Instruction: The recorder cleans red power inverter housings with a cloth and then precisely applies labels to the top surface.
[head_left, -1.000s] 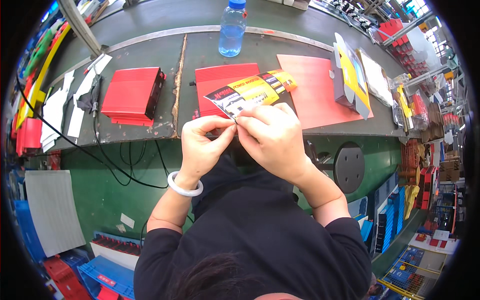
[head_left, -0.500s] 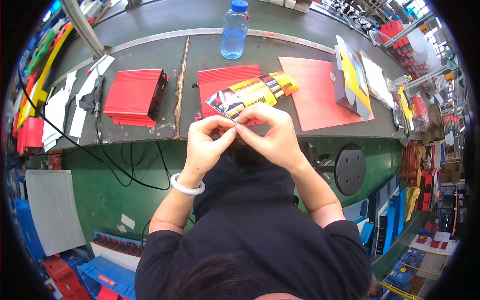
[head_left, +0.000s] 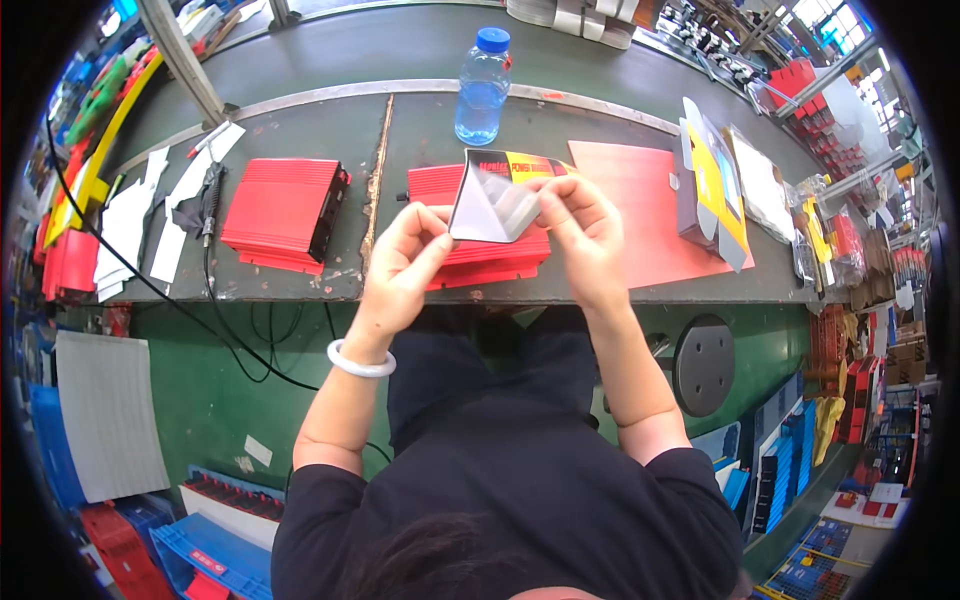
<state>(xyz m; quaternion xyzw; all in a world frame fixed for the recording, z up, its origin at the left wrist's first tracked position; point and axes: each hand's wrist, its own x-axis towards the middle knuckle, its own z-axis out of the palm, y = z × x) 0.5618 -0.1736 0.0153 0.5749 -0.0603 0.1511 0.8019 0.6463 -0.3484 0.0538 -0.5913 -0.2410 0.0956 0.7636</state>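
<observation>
Between both hands I hold up a yellow, black and red label (head_left: 528, 165), with its pale underside folded toward me. My left hand (head_left: 408, 262) pinches the lower left corner between thumb and fingertips. My right hand (head_left: 585, 235) grips the other side, where a whitish translucent flap, which looks like backing film, bends back. Whether the right fingers hold the flap alone or the label too, I cannot tell. Behind and below the label lies a red finned metal case (head_left: 490, 268), partly covered from view. A second red metal case (head_left: 283, 213) with a black end sits further left.
A blue-capped bottle (head_left: 484, 88) stands behind the label. To the right, a yellow and black carton (head_left: 712, 190) rests by a pink sheet (head_left: 640, 215). White paper strips (head_left: 185, 215) and a black cable (head_left: 208, 215) lie at left. A round black stool (head_left: 704, 365) is below the bench.
The label has been lifted and turned, so its pale underside now faces me. My hands have moved apart, and the pale flap now stands away from the label.
</observation>
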